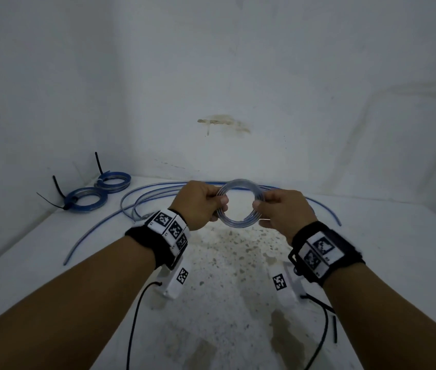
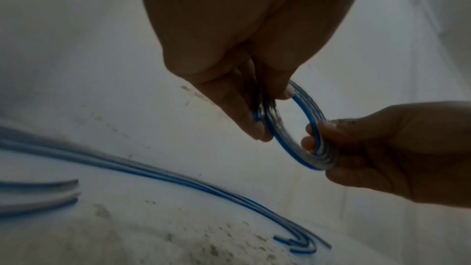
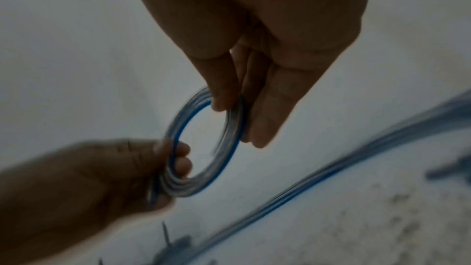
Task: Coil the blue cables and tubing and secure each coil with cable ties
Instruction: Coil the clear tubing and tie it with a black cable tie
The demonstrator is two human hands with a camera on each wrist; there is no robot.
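Observation:
A small coil of clear, blue-striped tubing (image 1: 238, 184) hangs above the white table, held between both hands. My left hand (image 1: 200, 206) pinches the coil's left side (image 2: 274, 128) with thumb and curled fingers. My right hand (image 1: 282, 209) pinches its right side (image 3: 229, 120). Several loose blue-striped tubes (image 1: 147, 190) lie in long arcs on the table behind and left of my hands, with their cut ends (image 2: 300, 244) close together. Two finished coils (image 1: 86, 200) (image 1: 114, 180) with black cable ties (image 1: 59, 188) sit at the back left.
A white wall (image 1: 238, 76) with a brown stain rises just behind the table. The table top (image 1: 224, 276) below my hands is speckled and stained. A black cable tie (image 1: 334, 328) lies near my right forearm. Black cords hang from both wrist cameras.

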